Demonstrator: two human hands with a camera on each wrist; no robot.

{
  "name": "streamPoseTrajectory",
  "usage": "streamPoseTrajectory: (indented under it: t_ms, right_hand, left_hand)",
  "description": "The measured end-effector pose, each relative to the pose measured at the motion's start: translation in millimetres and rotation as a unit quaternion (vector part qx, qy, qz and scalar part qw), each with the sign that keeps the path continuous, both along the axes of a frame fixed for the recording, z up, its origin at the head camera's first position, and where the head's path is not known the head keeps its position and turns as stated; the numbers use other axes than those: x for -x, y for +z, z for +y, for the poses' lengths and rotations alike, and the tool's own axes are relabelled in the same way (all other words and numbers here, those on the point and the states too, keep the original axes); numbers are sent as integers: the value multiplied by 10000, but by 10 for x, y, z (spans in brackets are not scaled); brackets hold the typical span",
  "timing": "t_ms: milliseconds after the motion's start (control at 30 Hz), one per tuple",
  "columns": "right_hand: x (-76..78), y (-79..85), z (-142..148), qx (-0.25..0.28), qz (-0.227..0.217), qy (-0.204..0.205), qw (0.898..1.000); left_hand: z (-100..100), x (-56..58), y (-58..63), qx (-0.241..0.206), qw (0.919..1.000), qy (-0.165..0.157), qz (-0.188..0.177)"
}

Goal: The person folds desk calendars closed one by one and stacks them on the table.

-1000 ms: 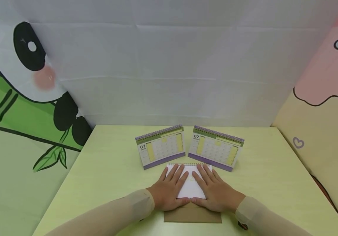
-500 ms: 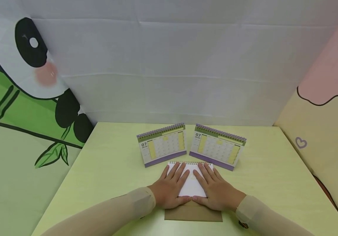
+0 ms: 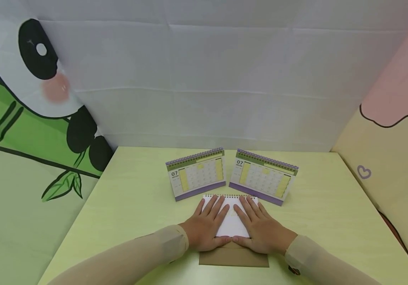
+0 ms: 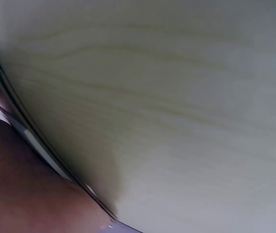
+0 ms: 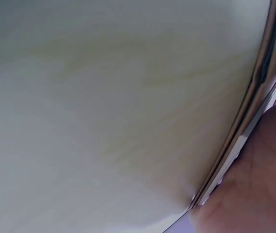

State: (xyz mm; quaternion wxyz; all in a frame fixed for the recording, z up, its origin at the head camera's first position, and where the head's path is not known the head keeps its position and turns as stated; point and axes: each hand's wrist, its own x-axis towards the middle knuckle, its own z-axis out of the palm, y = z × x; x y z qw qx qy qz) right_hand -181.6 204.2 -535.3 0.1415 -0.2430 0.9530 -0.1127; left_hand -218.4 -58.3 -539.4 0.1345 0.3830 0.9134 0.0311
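In the head view a small spiral-bound desk calendar (image 3: 233, 226) lies flat, its blank white page up and its brown card base (image 3: 234, 259) showing toward the person. My left hand (image 3: 206, 228) rests palm down on its left part, fingers straight and spread. The right hand (image 3: 262, 228) lies the same way on the right part. Both thumbs point inward and nearly meet at the page's lower edge. Each wrist view catches a palm edge, the left palm (image 4: 36, 184) and the right palm (image 5: 254, 184), against the calendar's layered side.
Behind the hands two desk calendars stand upright and angled, a left one (image 3: 196, 176) and a right one (image 3: 263, 178), both reading 07. They stand on a pale yellow table (image 3: 136, 198). A white sheet (image 3: 204, 79) hangs at the back, with printed cartoon panels at both sides.
The view has shifted slightly, so the whole scene sits a little higher and to the right. Both hands keep their place on the flat calendar.
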Motion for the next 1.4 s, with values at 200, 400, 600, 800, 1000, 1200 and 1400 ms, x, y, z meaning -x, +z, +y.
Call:
streamPoseTrajectory:
  t_ms: [200,400,600,800,1000,1200,1400]
  right_hand:
    - [-5,25,-7,36,-37,-6,10000]
    - [-5,31,-6,44,-92,-16,9999]
    - [0,13,-4,10,-63,-11,10000]
    - [3,1,-1,15,-96,-13,10000]
    - [11,-3,7,-30,-146,-81,9999]
    - [-10,-8,-4,58,-182,-80,9998]
    - [-15,-5,-2,-18,-142,-52,9999]
  left_hand:
    - [2,-8,25,11,10000,4,-5]
    - [5,-12,35,55,10000,8,20]
    - [3,-22,54,65,10000,44,-46]
    - [-2,-24,70,57,9999,45,-108]
    - [4,-19,73,63,9999,19,-96]
    - [0,-33,67,67,10000,-21,-42]
    - [-3,-32,73,36,10000,8,-40]
